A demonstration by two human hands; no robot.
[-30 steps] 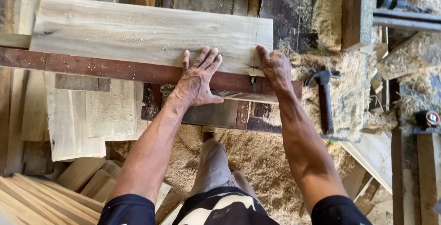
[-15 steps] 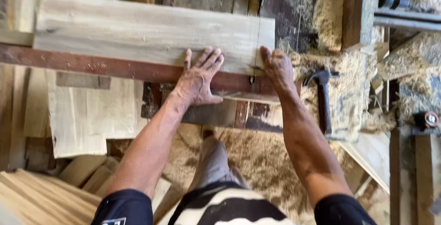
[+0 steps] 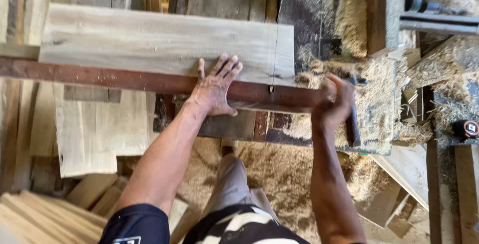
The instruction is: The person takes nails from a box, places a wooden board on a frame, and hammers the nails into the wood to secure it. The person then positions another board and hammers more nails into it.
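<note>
A long pale wooden plank (image 3: pixel 149 44) lies across a reddish-brown rail (image 3: pixel 100 77). A thin dark line runs across the plank near its right end. My left hand (image 3: pixel 215 87) rests flat with fingers spread on the plank's near edge and the rail. To the right of the plank's end, my right hand (image 3: pixel 332 99) is blurred. It is curled around a dark hammer (image 3: pixel 353 124) just below its head, on a sawdust-covered surface. The hammer's handle sticks out toward me below the fist.
Sawdust (image 3: pixel 279 174) covers the floor and the bench at right. Loose boards (image 3: pixel 95 129) lie under the rail at left, and offcuts (image 3: pixel 45 219) are stacked at bottom left. A metal machine part (image 3: pixel 439 19) sits at top right, and a small black-and-red object (image 3: pixel 466 128) at the right edge.
My right hand left the plank's right end, moved right and closed around the hammer. My left hand stayed on the plank and rail.
</note>
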